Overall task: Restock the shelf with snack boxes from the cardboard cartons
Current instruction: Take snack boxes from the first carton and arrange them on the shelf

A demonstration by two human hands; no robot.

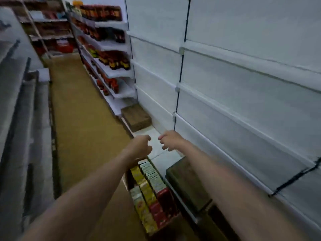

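Observation:
An open cardboard carton [127, 181] on the floor below me holds several snack boxes [149, 192] in yellow, green-white and red, packed upright in rows. Both my arms reach forward above it. My left hand [141, 145] hangs over the carton's far end with fingers loosely curled, holding nothing. My right hand [171, 140] hovers just to its right over the white bottom shelf [161, 164], fingers also loosely curled and empty. The two hands are a small gap apart. White empty shelves [243, 101] rise on the right.
A closed brown carton [136, 117] sits on the bottom shelf further along. Another dark brown carton [187, 185] lies on the shelf under my right forearm. Stocked shelves of bottles [107, 54] stand beyond. The tan aisle floor [81, 119] runs ahead, with grey shelving [22, 127] at left.

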